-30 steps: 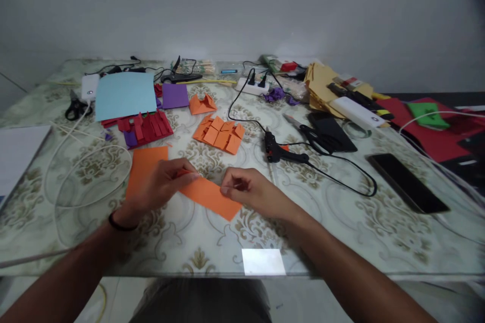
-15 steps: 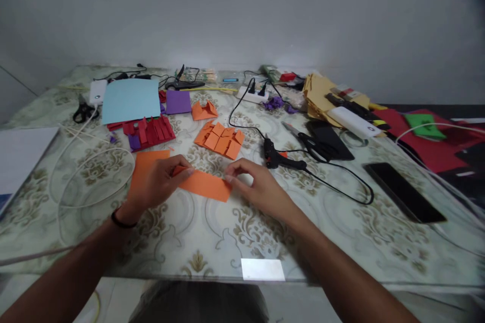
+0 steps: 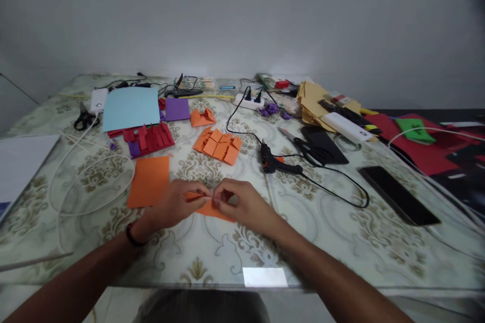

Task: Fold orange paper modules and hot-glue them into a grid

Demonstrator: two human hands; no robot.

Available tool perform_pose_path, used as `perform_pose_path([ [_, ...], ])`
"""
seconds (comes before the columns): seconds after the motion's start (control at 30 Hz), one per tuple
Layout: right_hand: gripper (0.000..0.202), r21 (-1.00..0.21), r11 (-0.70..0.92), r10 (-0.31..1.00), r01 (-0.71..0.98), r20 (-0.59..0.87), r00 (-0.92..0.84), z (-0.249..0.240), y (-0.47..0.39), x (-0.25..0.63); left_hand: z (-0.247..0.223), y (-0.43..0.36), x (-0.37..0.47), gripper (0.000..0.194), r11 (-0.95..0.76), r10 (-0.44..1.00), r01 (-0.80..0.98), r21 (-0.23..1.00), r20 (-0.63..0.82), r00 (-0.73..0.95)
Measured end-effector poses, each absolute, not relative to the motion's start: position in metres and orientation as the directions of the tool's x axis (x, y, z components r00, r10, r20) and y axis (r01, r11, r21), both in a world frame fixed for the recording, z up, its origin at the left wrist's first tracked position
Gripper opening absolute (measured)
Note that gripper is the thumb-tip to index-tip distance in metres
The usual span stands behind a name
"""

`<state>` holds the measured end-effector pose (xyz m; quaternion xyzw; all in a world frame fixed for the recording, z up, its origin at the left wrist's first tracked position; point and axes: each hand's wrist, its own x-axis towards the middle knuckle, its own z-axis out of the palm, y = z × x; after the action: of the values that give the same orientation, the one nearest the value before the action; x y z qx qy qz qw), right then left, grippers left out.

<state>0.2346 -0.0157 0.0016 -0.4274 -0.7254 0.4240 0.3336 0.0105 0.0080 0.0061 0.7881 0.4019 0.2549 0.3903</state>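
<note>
Between my two hands is a strip of orange paper [image 3: 215, 210], partly covered by my fingers. My left hand [image 3: 178, 204] pinches it near its left part, thumb and fingers pressed together. My right hand [image 3: 242, 204] pinches its upper edge close beside the left fingertips. Left of my left hand lies a flat orange paper sheet [image 3: 149, 181]. Beyond my hands sit a folded orange paper piece [image 3: 217, 145] with several flaps and a smaller folded orange piece [image 3: 202, 117].
A black glue gun [image 3: 271, 161] with its cord lies right of my hands, near scissors [image 3: 310, 151] and a phone [image 3: 399, 195]. Red folded paper [image 3: 151, 140], a light blue sheet [image 3: 131, 108] and a purple square [image 3: 177, 109] are back left. A white cable [image 3: 60, 186] loops at left.
My hands have come together, fingertips now nearly touching over the orange strip. The strip has moved slightly nearer to me, and my left hand has uncovered more of the flat orange sheet.
</note>
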Motion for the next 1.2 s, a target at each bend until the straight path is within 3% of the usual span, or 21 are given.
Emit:
perform_pose_path([
  [0.5,0.006,-0.923,0.237,0.930,0.303,0.125,-0.344,0.012,-0.007,0.246,0.020,0.018,-0.003,0.014,-0.311,0.914,0.457,0.833,0.129,0.386],
  [0.67,0.003,-0.955,0.186,0.966,0.230,0.135,-0.220,0.014,0.006,0.266,0.026,0.031,-0.020,0.018,-0.279,0.955,0.456,0.845,0.195,0.224],
  [0.77,0.006,-0.941,0.237,0.969,0.242,0.210,-0.130,0.016,0.008,0.270,0.025,0.032,-0.021,0.018,-0.279,0.960,0.485,0.829,0.227,0.165],
  [0.87,0.003,-0.853,0.375,0.927,0.362,0.341,-0.158,0.015,0.002,0.261,0.021,0.025,-0.011,0.015,-0.315,0.946,0.520,0.794,0.216,0.243],
  [1.0,0.003,-0.717,0.548,0.835,0.431,0.437,-0.334,0.009,-0.010,0.241,0.012,0.011,0.006,0.013,-0.430,0.894,0.504,0.749,0.274,0.356],
  [1.2,0.009,-0.708,0.561,0.822,0.429,0.418,-0.387,0.004,-0.013,0.237,0.006,0.004,0.013,0.013,-0.474,0.854,0.450,0.757,0.272,0.443],
])
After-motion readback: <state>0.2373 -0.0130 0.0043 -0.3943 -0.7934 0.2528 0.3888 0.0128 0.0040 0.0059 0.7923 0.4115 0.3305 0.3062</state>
